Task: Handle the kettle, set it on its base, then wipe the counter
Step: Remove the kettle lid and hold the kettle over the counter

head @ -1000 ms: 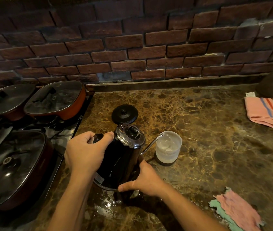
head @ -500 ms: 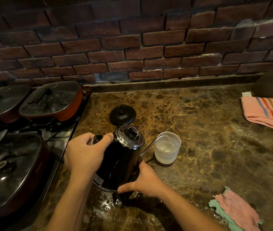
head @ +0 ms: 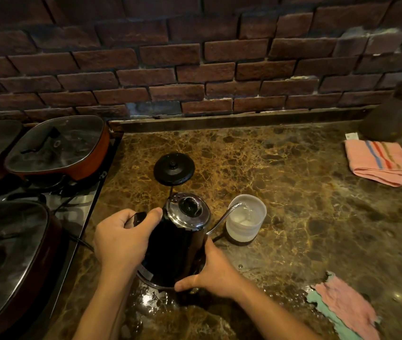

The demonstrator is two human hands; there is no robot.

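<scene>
A: Bench (head: 317, 217), brown veined marble, brick wall behind. What sits on it?

B: Black round base (head: 173, 168) toward the back. Clear plastic cup (head: 246, 218) mid-bench, right of it.

A: Cloths?

B: Striped pink towel (head: 382, 161), folded, far right. Pink-and-teal rag (head: 343, 311), crumpled, near front right. Wet sheen (head: 155, 303) on the front edge.

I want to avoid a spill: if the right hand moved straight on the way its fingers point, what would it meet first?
The right hand already touches the kettle; it would push that first.
</scene>
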